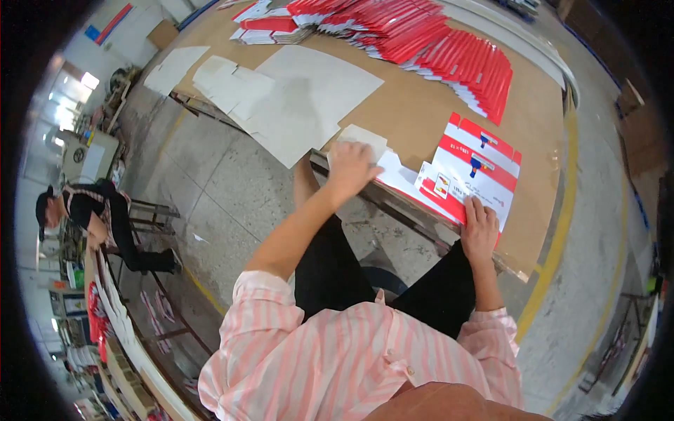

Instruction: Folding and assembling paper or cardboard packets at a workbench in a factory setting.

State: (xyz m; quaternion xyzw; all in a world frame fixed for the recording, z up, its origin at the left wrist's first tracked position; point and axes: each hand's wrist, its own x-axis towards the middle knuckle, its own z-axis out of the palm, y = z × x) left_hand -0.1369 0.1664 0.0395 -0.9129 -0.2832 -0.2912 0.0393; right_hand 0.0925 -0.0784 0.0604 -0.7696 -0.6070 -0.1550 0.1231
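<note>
A red and white printed carton blank (491,170) lies on the brown-covered table in front of me, at its near edge. My right hand (479,228) rests with outstretched fingers on the blank's near side. Further left, my left hand (349,168) is closed over a pale grey cardboard flap (366,138), its thumb pointing right. A white folded part of cardboard (397,172) stretches between that hand and the printed panels. Whether the grey flap belongs to the same blank I cannot tell.
Plain grey-white cardboard sheets (309,91) lie at left, overhanging the table edge. Overlapping red and white folded cartons (449,56) fan across the far side. A co-worker in black (95,217) sits at another table to the left. A yellow line (558,203) runs along the floor at right.
</note>
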